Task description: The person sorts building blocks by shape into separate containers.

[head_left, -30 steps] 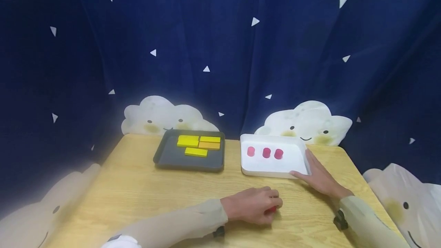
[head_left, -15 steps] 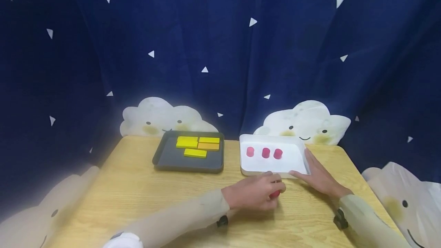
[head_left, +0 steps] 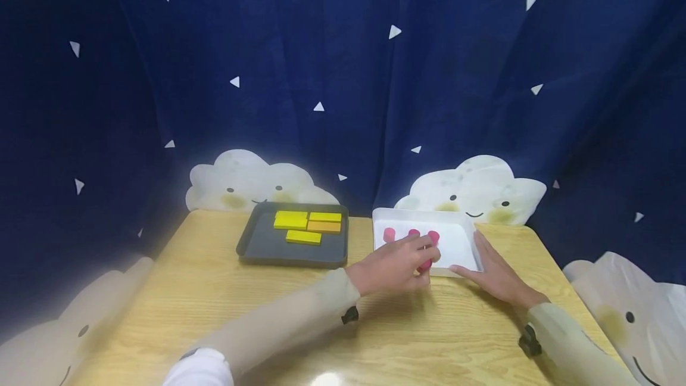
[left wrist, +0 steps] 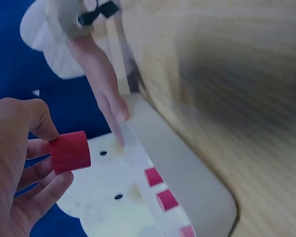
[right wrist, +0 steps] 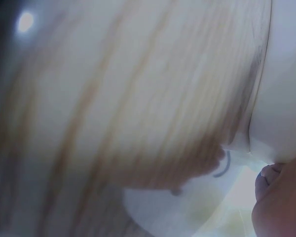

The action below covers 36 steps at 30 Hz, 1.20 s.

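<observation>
My left hand (head_left: 393,264) pinches a red cylindrical block (left wrist: 70,152) between thumb and fingertips, held over the front rim of the white tray (head_left: 455,252) in the head view. Inside that tray stand a pink cylinder (head_left: 389,234) on the left and two darker pink ones, partly covered by my left hand. At the tray's right front corner rests my right hand (head_left: 498,273), its thumb at the front rim and its straight fingers along the right side. Only a blurred part of the right hand (right wrist: 281,202) shows in the right wrist view, beside the white tray wall.
A dark grey tray (head_left: 262,249) with several yellow blocks (head_left: 303,237) and an orange block (head_left: 324,227) stands at the back left of the wooden table (head_left: 203,290). Behind the table hangs a dark blue curtain (head_left: 455,76) with cloud prints.
My left hand has moved away from me with the red cylinder, from above the bare table to the white tray's front part. The right hand keeps its place at the tray corner.
</observation>
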### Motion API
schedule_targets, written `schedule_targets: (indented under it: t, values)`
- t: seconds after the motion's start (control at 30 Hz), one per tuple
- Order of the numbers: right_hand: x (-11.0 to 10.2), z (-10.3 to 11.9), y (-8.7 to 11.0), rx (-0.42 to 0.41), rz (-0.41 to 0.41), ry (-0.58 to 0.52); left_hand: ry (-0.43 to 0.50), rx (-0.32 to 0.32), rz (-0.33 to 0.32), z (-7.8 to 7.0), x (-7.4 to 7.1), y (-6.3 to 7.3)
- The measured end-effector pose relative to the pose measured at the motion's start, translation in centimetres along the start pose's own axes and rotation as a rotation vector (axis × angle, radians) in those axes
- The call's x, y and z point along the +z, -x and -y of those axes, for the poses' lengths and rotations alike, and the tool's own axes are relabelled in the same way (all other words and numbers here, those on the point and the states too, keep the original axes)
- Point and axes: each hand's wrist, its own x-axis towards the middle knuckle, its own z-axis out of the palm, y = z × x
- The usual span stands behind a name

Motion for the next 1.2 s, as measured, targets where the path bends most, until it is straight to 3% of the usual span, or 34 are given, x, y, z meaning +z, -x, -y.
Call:
schedule_targets:
  t: [0.27, 0.4, 0.57, 1.0, 1.2]
  values:
    - [-0.3, 0.2, 0.1, -0.011, -0.004, -0.019, 0.000, -0.072, -0.147, 2.0, 0.7, -0.9]
    - [-0.4, 0.3, 0.1, 0.003, 0.000, -0.010, -0.027, -0.111, -0.167, 3.0, 1.5, -1.5]
    - [-0.5, 0.5, 0.0, 0.008, 0.000, -0.003, -0.060, -0.181, -0.137, 3.8, 2.5, -2.3]
    - [-0.2, 0.3, 0.2, 0.019, 0.013, 0.001, 0.002, -0.361, 0.017, 5.0, 5.0, -2.7]
    - [-0.3, 0.7, 0.2, 0.024, 0.021, -0.001, 0.020, -0.391, 0.039, 5.6, 6.2, -2.5]
